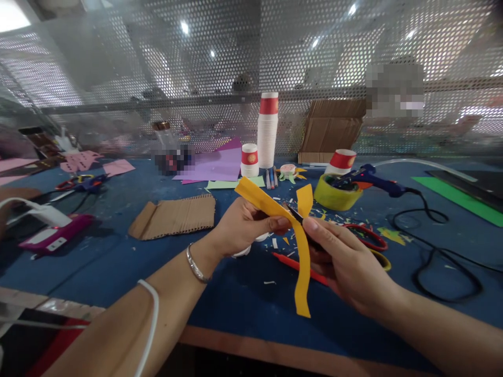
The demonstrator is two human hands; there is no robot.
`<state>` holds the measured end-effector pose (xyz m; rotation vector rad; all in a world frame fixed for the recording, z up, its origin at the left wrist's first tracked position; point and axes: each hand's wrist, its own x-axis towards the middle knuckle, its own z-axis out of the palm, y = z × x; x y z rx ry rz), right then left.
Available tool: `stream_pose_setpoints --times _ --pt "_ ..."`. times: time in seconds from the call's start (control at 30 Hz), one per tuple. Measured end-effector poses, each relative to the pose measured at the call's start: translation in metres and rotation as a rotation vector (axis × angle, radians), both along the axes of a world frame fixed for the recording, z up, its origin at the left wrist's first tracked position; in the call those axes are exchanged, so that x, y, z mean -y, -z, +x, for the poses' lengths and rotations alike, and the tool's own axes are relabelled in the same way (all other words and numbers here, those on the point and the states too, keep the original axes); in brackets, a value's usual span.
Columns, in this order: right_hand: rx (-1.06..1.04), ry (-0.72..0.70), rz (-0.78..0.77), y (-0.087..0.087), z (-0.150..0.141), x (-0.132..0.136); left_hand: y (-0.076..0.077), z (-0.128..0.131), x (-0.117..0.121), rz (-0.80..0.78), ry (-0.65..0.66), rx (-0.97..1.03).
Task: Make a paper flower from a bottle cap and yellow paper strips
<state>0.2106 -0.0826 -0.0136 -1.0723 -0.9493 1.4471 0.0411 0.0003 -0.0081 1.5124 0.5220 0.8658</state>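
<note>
My left hand (251,222) pinches a yellow paper strip (302,267) between thumb and fingers, above the table. One end of the strip points up to the left; a long tail hangs down between my hands, and a short piece sticks up behind. My right hand (346,256) is closed around scissors (294,211), their dark blades at the strip near my left thumb. The scissors' handles are mostly hidden by my fingers. Under my hands lies a red pen (291,262) among small paper scraps.
Beyond are stacked paper cups (267,139), a yellow tape roll (338,195) and a blue glue gun (373,180) with a looping black cable. Cardboard (176,215) lies left, near a purple power strip (58,235). Red and yellow handle loops (371,240) show behind my right hand.
</note>
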Motion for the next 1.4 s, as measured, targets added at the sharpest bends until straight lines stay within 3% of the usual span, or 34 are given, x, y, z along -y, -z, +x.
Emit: stream_pose_setpoints --times 0.3,0.63,1.1,1.4 --pt "-0.048 -0.017 0.029 0.003 0.002 0.001 0.002 0.002 -0.001 -0.08 0.032 0.109" --pt "-0.005 -0.045 0.052 0.002 0.0 0.003 -0.007 -0.004 -0.001 0.037 0.041 0.033" --pt "0.042 -0.063 0.079 0.004 0.0 0.004 -0.01 -0.005 0.001 0.034 0.022 0.0" --pt "-0.037 -0.123 0.003 -0.002 0.004 0.0 -0.01 -0.008 0.0 0.015 0.017 0.007"
